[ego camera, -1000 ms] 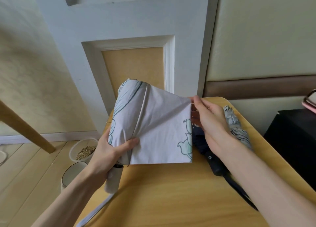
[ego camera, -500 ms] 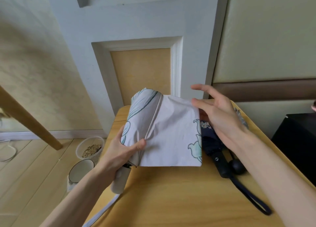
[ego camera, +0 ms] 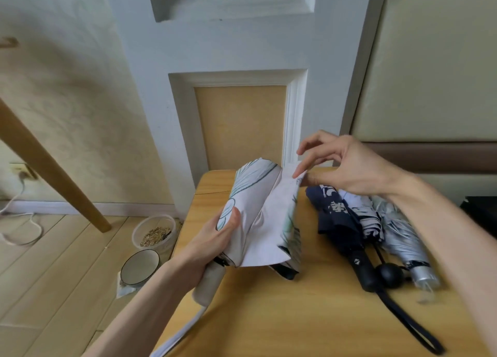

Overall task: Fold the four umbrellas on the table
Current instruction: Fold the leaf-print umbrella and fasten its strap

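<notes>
Flap on white floral umbrella (ego camera: 258, 216) was spread wide a second ago, now drawn in against the shaft; looks like wrapping is underway, strap not yet closed. Left hand (ego camera: 215, 238) grips the canopy above the handle, right hand (ego camera: 341, 165) pinches the flap's top corner. Umbrella is held over the wooden table (ego camera: 295, 316); navy umbrella (ego camera: 341, 227) and silver umbrella (ego camera: 403, 238) lie at right. Two bowls (ego camera: 154, 231) on plank floor, panelled wall behind.

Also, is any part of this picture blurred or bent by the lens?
Head view: the handle end of the silver umbrella looks smeared; the door frame bows from the wide lens; the floral umbrella in the left hand looks fairly sharp; light is soft, with no glare on the table.
</notes>
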`<act>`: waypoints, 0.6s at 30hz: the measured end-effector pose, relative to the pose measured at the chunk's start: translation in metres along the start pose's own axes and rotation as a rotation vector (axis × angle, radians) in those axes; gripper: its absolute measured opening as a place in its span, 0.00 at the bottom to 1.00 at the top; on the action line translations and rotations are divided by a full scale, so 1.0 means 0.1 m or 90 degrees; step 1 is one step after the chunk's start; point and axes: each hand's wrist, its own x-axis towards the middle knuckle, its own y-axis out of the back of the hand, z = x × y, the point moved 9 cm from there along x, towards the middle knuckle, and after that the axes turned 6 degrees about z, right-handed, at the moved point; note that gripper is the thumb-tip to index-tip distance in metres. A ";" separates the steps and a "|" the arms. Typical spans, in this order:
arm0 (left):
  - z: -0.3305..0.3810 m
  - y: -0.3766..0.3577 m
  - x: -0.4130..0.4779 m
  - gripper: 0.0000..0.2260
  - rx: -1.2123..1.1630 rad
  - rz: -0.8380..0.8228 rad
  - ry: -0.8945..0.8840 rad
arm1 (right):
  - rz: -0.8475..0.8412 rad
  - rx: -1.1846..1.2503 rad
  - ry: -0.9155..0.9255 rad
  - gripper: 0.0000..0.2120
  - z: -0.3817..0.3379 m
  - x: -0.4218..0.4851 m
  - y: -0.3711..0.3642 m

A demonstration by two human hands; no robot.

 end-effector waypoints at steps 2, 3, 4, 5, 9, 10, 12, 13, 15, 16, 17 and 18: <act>0.01 0.00 -0.03 0.28 -0.024 -0.001 0.019 | -0.030 0.009 0.003 0.06 -0.11 0.09 0.05; 0.02 0.01 -0.04 0.26 -0.045 0.007 0.021 | -0.034 0.044 -0.008 0.07 -0.16 0.11 0.07; 0.03 0.01 -0.04 0.24 -0.069 0.016 0.010 | -0.001 0.103 -0.029 0.09 -0.16 0.12 0.12; 0.06 0.04 -0.04 0.23 -0.093 0.037 -0.012 | 0.069 0.184 -0.064 0.11 -0.13 0.12 0.18; 0.14 0.26 -0.03 0.29 -0.150 0.166 -0.101 | 0.154 0.384 -0.332 0.24 0.37 -0.25 -0.23; 0.14 0.30 -0.02 0.33 -0.154 0.183 -0.112 | 0.111 0.363 -0.361 0.30 0.46 -0.35 -0.43; 0.13 0.35 0.00 0.40 -0.162 0.207 -0.121 | 0.138 0.308 -0.363 0.28 0.60 -0.45 -0.59; 0.12 0.37 0.00 0.42 -0.164 0.218 -0.122 | 0.189 0.282 -0.356 0.22 0.64 -0.47 -0.59; 0.12 0.43 0.00 0.41 -0.171 0.253 -0.128 | 0.259 0.256 -0.357 0.11 0.71 -0.51 -0.57; 0.11 0.46 0.00 0.39 -0.170 0.269 -0.135 | 0.273 0.243 -0.354 0.10 0.73 -0.50 -0.57; 0.11 0.48 -0.01 0.36 -0.172 0.283 -0.139 | 0.280 0.235 -0.345 0.10 0.71 -0.50 -0.57; 0.11 0.49 -0.01 0.34 -0.177 0.296 -0.144 | 0.289 0.236 -0.332 0.10 0.70 -0.50 -0.56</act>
